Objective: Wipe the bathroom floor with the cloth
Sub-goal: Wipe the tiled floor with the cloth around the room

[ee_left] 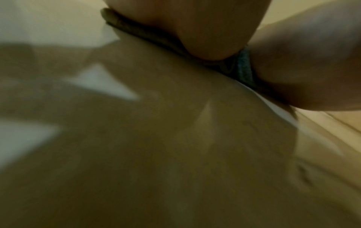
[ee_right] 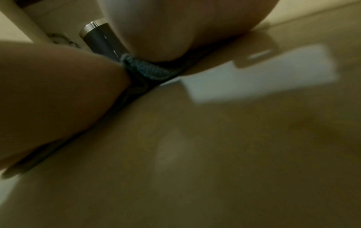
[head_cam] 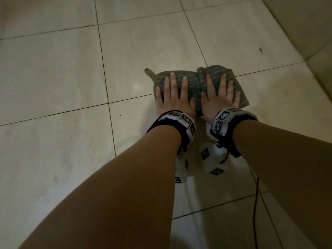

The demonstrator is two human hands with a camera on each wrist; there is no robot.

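Note:
A dark grey-green striped cloth [head_cam: 197, 83] lies bunched on the pale tiled floor [head_cam: 53, 69] in the middle of the head view. My left hand [head_cam: 173, 94] lies flat on its left half with straight, spread fingers. My right hand [head_cam: 220, 96] presses the right half the same way, palm down. The two hands sit side by side, thumbs nearly touching. In the left wrist view a strip of cloth [ee_left: 244, 66] shows under the palm; the right wrist view shows a fold of cloth [ee_right: 148, 69] beneath the hand. Both wrist views are blurred.
A tiled wall or step [head_cam: 305, 24] rises at the right of the floor. A black cable [head_cam: 256, 203] trails over the tiles by my right forearm. A dark cylinder with a chrome cap [ee_right: 101, 38] stands ahead in the right wrist view.

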